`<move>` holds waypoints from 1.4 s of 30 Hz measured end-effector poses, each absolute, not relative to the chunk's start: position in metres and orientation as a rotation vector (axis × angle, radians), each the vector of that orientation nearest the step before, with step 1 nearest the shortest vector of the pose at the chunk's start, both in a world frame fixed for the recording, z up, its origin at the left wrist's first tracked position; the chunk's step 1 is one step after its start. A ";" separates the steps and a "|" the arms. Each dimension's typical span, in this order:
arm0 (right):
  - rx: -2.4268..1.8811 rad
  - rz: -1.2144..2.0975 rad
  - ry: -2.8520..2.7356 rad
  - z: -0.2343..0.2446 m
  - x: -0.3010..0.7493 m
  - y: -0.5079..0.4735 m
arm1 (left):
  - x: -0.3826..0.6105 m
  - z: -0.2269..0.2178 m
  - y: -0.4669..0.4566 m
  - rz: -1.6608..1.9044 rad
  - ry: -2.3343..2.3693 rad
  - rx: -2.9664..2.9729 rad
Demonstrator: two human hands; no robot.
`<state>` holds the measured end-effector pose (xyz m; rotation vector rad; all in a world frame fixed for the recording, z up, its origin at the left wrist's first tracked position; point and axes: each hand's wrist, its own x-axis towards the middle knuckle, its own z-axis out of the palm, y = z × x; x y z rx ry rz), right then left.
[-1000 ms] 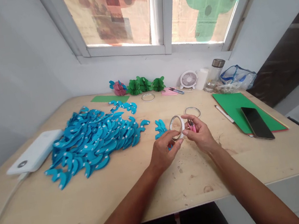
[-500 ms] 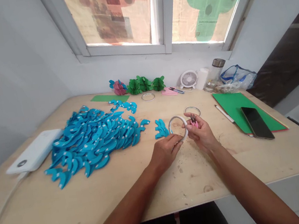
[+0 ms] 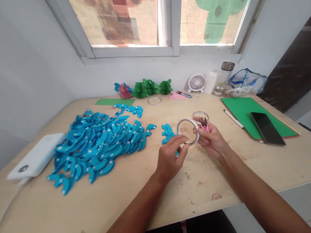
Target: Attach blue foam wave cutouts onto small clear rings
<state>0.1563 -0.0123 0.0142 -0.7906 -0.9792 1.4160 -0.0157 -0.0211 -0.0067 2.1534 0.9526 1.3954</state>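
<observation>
Between my two hands a narrow roll of white tape (image 3: 197,136) is held upright above the table. My left hand (image 3: 171,156) pinches its lower left edge with thumb and fingers. My right hand (image 3: 212,140) grips the right side of the roll and also holds small pink-handled snips (image 3: 204,125), dark blades pointing up. Just beyond my left hand lies a small group of blue paper pieces (image 3: 167,133), partly covered by the fingers. A large pile of curved blue paper pieces (image 3: 98,144) with white patches spreads to the left.
Two more tape rolls, one near (image 3: 204,120) and one farther (image 3: 154,101), lie on the wooden table (image 3: 156,198). A white power bank (image 3: 37,155) is at left. Folded green paper shapes (image 3: 150,87), a fan (image 3: 197,83) and a bottle (image 3: 223,79) stand behind; a phone (image 3: 267,128) lies right.
The tape roll and my right hand have shifted slightly right. My left fingers have slid along the lower edge of the roll, and the snips' blades show more clearly.
</observation>
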 end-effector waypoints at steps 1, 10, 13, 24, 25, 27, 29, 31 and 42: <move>-0.784 1.435 -0.990 0.015 0.157 -0.013 | -0.017 -0.004 -0.021 1.514 1.013 2.047; -0.744 1.601 -1.108 0.014 0.158 -0.016 | -0.027 0.009 -0.007 1.328 0.957 1.393; -0.739 1.575 -1.089 0.014 0.160 -0.015 | -0.026 0.009 -0.008 1.248 0.916 1.297; -1.071 1.027 -1.039 0.011 0.156 -0.008 | -0.028 0.014 -0.010 1.151 0.777 1.156; -1.093 0.960 -1.042 0.011 0.156 -0.008 | -0.027 0.015 -0.011 1.176 0.787 1.158; -1.104 0.868 -1.066 0.010 0.157 -0.009 | -0.025 0.015 -0.011 1.233 0.800 1.160; -1.101 0.815 -1.124 0.010 0.156 -0.011 | -0.024 0.013 -0.011 1.279 0.824 1.164; -1.121 0.793 -1.233 0.010 0.155 -0.014 | -0.023 0.011 -0.010 1.307 0.862 1.181; -1.257 0.717 -1.599 0.005 0.146 -0.017 | -0.020 0.002 -0.010 1.341 0.982 1.513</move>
